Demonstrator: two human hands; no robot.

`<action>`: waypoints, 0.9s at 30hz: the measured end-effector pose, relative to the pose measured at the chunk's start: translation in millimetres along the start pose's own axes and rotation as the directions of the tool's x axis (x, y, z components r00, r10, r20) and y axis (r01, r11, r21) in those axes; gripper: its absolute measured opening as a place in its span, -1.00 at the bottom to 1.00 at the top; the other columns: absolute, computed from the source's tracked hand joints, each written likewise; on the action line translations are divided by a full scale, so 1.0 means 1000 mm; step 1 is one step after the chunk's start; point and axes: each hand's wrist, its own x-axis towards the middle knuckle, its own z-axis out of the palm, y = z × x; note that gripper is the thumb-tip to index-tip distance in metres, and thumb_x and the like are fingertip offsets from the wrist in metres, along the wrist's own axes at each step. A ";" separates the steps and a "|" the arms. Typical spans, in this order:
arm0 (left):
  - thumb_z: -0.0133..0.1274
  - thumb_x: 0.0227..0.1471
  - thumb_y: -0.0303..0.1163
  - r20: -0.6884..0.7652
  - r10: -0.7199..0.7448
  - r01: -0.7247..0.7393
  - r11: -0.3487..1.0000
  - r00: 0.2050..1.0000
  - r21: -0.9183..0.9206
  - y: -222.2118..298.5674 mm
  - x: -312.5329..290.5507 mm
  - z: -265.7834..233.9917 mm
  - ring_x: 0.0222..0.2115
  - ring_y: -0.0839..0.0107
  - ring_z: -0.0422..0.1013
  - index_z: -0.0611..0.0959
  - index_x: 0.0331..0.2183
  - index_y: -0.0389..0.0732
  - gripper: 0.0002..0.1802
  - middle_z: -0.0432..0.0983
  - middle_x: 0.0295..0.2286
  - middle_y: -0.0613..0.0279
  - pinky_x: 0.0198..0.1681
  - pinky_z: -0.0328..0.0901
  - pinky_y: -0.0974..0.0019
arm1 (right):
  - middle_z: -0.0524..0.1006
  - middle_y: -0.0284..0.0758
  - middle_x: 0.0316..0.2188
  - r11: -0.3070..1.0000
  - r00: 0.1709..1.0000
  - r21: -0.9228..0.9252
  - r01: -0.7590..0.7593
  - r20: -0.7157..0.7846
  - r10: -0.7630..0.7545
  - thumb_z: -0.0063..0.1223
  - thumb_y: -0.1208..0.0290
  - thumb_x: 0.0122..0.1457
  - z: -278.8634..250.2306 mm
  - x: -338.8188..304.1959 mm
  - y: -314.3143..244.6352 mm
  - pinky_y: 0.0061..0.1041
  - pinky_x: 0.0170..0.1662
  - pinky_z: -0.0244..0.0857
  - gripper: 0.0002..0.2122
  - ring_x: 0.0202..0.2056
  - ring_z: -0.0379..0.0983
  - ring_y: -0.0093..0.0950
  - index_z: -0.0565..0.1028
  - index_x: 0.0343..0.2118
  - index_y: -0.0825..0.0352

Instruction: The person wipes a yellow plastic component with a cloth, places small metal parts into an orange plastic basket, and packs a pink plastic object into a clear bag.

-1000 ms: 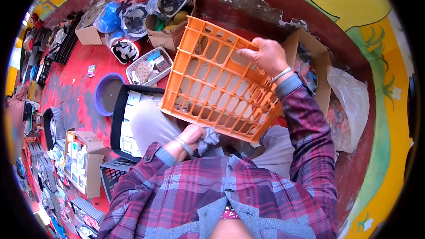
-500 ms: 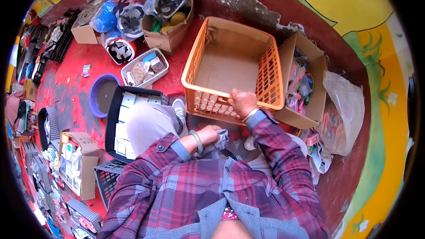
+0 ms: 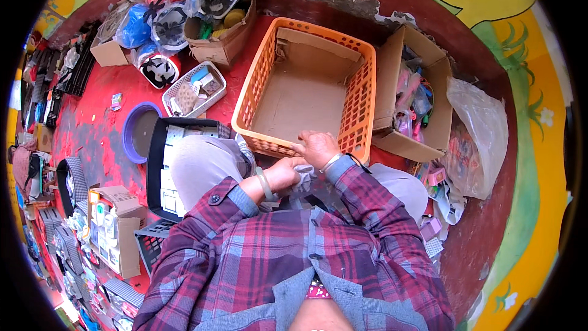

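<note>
An orange plastic basket (image 3: 360, 107), lined with brown cardboard, stands in front of me. My right hand (image 3: 320, 149) is at its near rim, fingers bent and closed over the edge. The rim under my palm is hidden. Close beside it on the left, my left hand (image 3: 282, 173) grips a crumpled grey cloth (image 3: 304, 179). The two hands almost meet just below the basket's near side.
An open cardboard box (image 3: 440, 110) of small colourful goods sits right of the basket, beside a clear plastic bag (image 3: 484, 141). Leftward are a white tray (image 3: 205, 108), a purple basin (image 3: 127, 132), a black bin (image 3: 157, 159) of white boxes and bagged helmets (image 3: 169, 27).
The basket has shifted left, and my right hand moved left with it. My two hands are now closer together. The whole view has also shifted slightly.
</note>
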 end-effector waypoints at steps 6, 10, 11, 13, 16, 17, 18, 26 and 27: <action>-0.25 -0.35 -0.72 -0.219 0.240 -0.318 0.822 0.946 -0.472 -0.020 0.021 -0.013 -0.37 0.33 0.39 0.39 -0.19 -0.34 -0.48 0.41 -0.37 0.14 -0.27 0.33 0.36 | 0.46 -0.15 -0.30 0.717 0.975 0.678 -0.159 -0.007 0.223 -0.03 0.22 0.08 -0.023 -0.043 0.000 -0.39 -0.11 0.24 -0.71 -0.17 0.36 -0.23 0.46 -0.25 0.35; -0.27 -0.26 -0.72 -0.211 0.260 -0.333 0.655 0.942 -0.679 -0.016 0.021 0.004 -0.31 0.37 0.33 0.32 -0.05 -0.23 -0.40 0.34 -0.31 0.21 -0.23 0.28 0.36 | 0.44 -0.24 -0.27 0.652 0.968 0.758 0.003 -0.166 0.189 0.03 0.37 0.07 0.013 -0.076 -0.015 -0.50 -0.07 0.23 -0.68 -0.14 0.36 -0.41 0.40 -0.14 0.43; -0.26 -0.27 -0.72 -0.196 0.268 -0.326 0.640 0.943 -0.695 -0.018 0.021 0.010 -0.29 0.36 0.32 0.30 -0.03 -0.22 -0.38 0.34 -0.29 0.20 -0.20 0.27 0.35 | 0.44 -0.27 -0.26 0.568 0.962 0.821 -0.054 -0.110 0.251 0.01 0.39 0.08 0.021 -0.078 -0.007 -0.52 -0.07 0.22 -0.70 -0.14 0.35 -0.44 0.40 -0.14 0.43; -0.28 -0.27 -0.74 -0.105 0.237 -0.234 0.623 0.966 -0.746 -0.021 0.021 0.021 -0.22 0.30 0.30 0.20 0.07 -0.20 -0.27 0.29 -0.18 0.14 -0.13 0.24 0.33 | 0.45 -0.32 -0.26 0.373 0.936 0.914 -0.159 0.019 0.352 -0.02 0.42 0.11 0.031 -0.081 0.009 -0.56 -0.06 0.21 -0.72 -0.14 0.35 -0.51 0.40 -0.14 0.43; -0.32 -0.27 -0.76 0.036 0.368 -0.230 0.653 0.929 -0.722 -0.031 0.022 0.023 -0.11 0.23 0.28 0.13 0.11 -0.20 -0.22 0.23 -0.06 0.07 -0.07 0.24 0.27 | 0.46 -0.39 -0.22 0.220 0.901 0.973 -0.069 -0.034 0.432 -0.25 0.39 0.23 -0.023 -0.080 0.020 -0.60 -0.13 0.26 -0.75 -0.20 0.37 -0.60 0.38 -0.10 0.36; -0.33 -0.27 -0.76 0.057 0.360 -0.221 0.682 0.931 -0.697 -0.026 0.018 0.024 -0.10 0.22 0.28 0.13 0.11 -0.20 -0.22 0.23 -0.06 0.06 -0.07 0.25 0.26 | 0.44 -0.37 -0.17 -0.063 0.831 0.996 0.058 -0.013 0.556 -0.25 0.33 0.23 -0.018 -0.082 0.045 -0.54 -0.09 0.25 -0.72 -0.17 0.36 -0.55 0.36 -0.08 0.33; -0.33 -0.27 -0.76 0.065 0.351 -0.218 0.704 0.934 -0.676 -0.018 0.012 0.026 -0.10 0.21 0.28 0.13 0.11 -0.21 -0.22 0.23 -0.05 0.05 -0.08 0.25 0.25 | 0.43 -0.33 -0.14 -0.205 0.777 0.963 0.174 -0.006 0.630 -0.23 0.30 0.23 -0.036 -0.083 0.052 -0.44 -0.04 0.25 -0.71 -0.14 0.36 -0.47 0.35 -0.08 0.35; -0.21 -0.14 -0.67 -0.069 0.241 -0.249 0.954 0.968 -0.165 -0.035 0.037 0.018 -0.05 0.30 0.27 0.29 0.01 -0.27 -0.43 0.31 -0.09 0.08 -0.03 0.22 0.30 | 0.36 -0.25 -0.05 -0.288 0.766 0.834 0.471 -0.224 0.603 -0.30 0.17 0.23 -0.112 -0.127 0.102 -0.31 0.06 0.15 -0.62 -0.03 0.29 -0.35 0.33 -0.06 0.36; -0.19 -0.13 -0.65 -0.152 0.257 -0.262 0.965 0.955 -0.012 -0.038 0.051 0.011 -0.05 0.30 0.27 0.31 0.00 -0.28 -0.45 0.32 -0.09 0.08 -0.02 0.21 0.31 | 0.36 -0.26 -0.04 -0.254 0.725 0.830 0.496 -0.236 0.647 -0.30 0.16 0.23 -0.133 -0.129 0.088 -0.30 0.07 0.14 -0.61 -0.02 0.29 -0.35 0.32 -0.05 0.36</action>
